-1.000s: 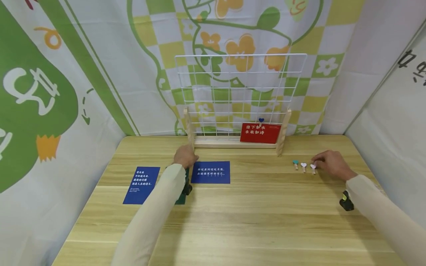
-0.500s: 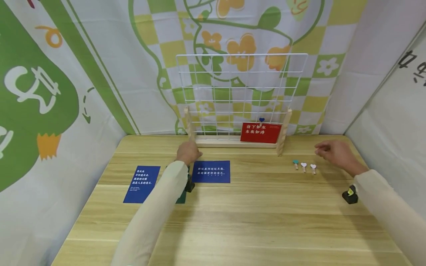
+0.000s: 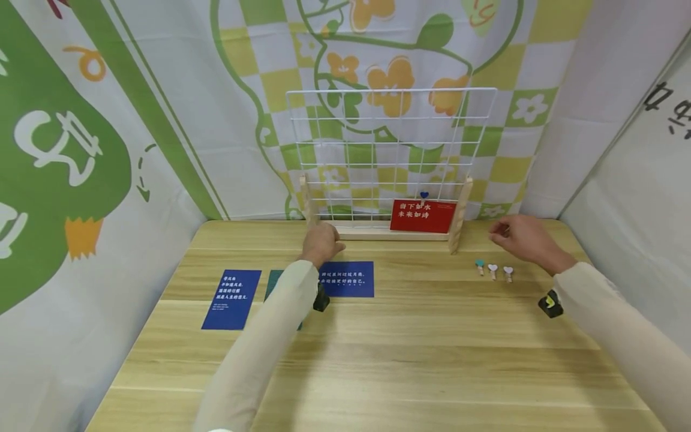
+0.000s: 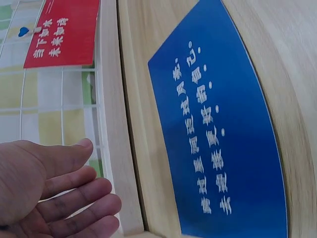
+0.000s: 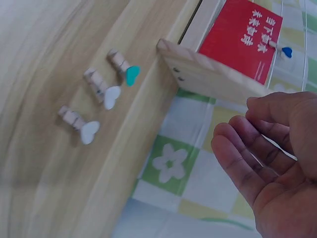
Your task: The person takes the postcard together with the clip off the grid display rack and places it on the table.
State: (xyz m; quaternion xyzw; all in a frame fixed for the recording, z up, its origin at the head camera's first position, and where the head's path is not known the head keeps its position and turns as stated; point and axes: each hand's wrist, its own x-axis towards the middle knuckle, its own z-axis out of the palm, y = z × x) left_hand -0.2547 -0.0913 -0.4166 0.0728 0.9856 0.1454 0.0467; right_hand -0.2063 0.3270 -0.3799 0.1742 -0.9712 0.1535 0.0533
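My left hand (image 3: pixel 322 243) hovers by the left front of the rack's wooden base, its fingers relaxed and holding nothing in the left wrist view. A blue card (image 4: pixel 218 129) with white writing lies flat just in front of it. My right hand (image 3: pixel 526 238) is behind and above a row of small wooden clips, with loosely bent fingers and nothing between them in the right wrist view. One clip has a teal heart (image 5: pixel 132 75); the other two carry white hearts (image 5: pixel 112 97). A red card (image 3: pixel 423 216) hangs low on the white wire rack (image 3: pixel 372 143) from a clip with a blue heart (image 3: pixel 424 195).
Another blue card (image 3: pixel 227 300) lies at the left of the wooden table (image 3: pixel 421 360). A dark green card (image 3: pixel 273 279) beside it is mostly hidden under my left forearm. Wooden posts (image 3: pixel 460 216) hold up the rack, and printed cloth (image 3: pixel 259 36) hangs behind.
My right hand has drawn back from the right-hand white-heart clip, then swung slightly left, behind the row. My left hand has slid right along the rack's base. Cards and clips stay put.
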